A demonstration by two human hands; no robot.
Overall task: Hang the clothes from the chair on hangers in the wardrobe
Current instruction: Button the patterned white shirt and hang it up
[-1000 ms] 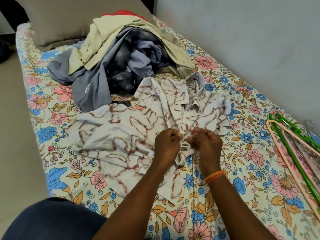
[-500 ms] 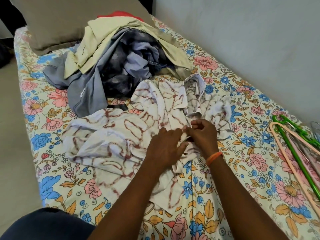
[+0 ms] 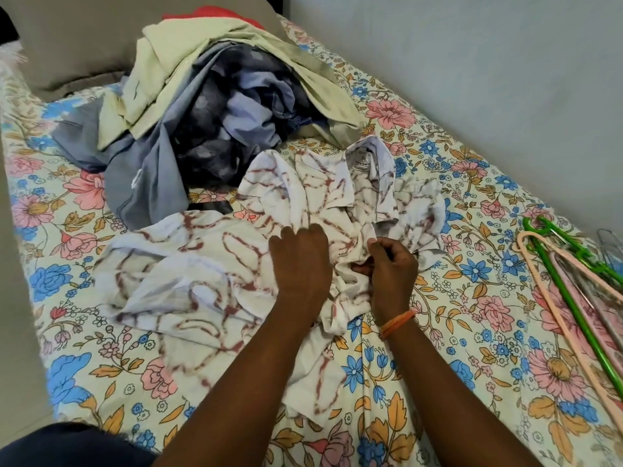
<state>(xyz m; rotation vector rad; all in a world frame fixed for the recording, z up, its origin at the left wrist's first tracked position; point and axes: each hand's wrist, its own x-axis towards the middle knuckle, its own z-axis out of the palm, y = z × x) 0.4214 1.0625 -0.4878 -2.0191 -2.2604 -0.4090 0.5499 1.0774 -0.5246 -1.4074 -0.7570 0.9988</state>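
Bed [image 3: 455, 170]: covered by a floral sheet; carried all items observed.
Pillow [image 3: 84, 38]: grey, at the far end of the bed.
Clothes pile [image 3: 215, 106]: heaped near the pillow; cream, grey and dark blue garments, with red fabric showing at the top.
Shirt [image 3: 188, 264]: white with maroon markings, lay crumpled mid-bed, collar label facing up.
Hangers [image 3: 569, 291]: green and pink, lay on the bed's right side, apart from the shirt.
Left hand [image 3: 301, 261]: fingers extended, palm down, rested on the shirt front.
Right hand [image 3: 391, 267]: fingers curled, pinched the shirt's front edge.
Wristband [image 3: 397, 323]: orange, on the right wrist.
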